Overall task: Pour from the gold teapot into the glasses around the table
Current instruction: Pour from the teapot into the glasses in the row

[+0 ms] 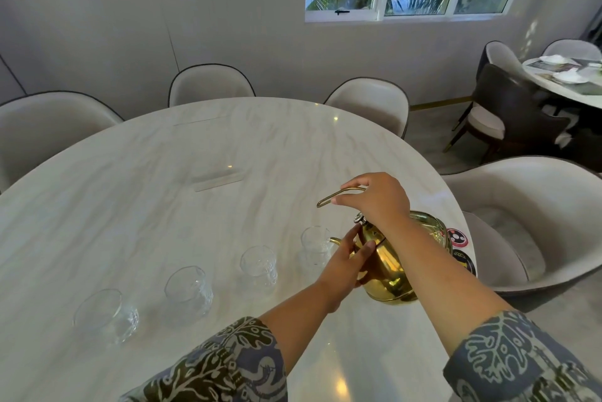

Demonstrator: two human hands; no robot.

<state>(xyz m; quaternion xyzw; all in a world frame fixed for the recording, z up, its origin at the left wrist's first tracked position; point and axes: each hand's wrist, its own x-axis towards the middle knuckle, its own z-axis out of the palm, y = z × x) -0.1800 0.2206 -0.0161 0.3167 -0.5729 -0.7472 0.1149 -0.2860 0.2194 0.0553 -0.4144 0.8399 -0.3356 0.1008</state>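
The gold teapot (389,266) is tilted to the left above the white marble table (163,193), its spout at the rim of the rightmost glass (315,244). My right hand (378,198) grips the teapot's thin wire handle from above. My left hand (347,260) presses flat against the pot's left side, near the lid. Three more clear glasses stand in a row going left: one (259,266), one (189,291) and the nearest one (104,315). I cannot tell whether liquid is flowing.
Pale upholstered chairs ring the table: one at the right (534,222), others at the far side (371,105), (211,84). Two round stickers or coasters (457,237) lie at the table's right edge. A clear acrylic stand (216,175) sits mid-table. Another set table (566,79) stands far right.
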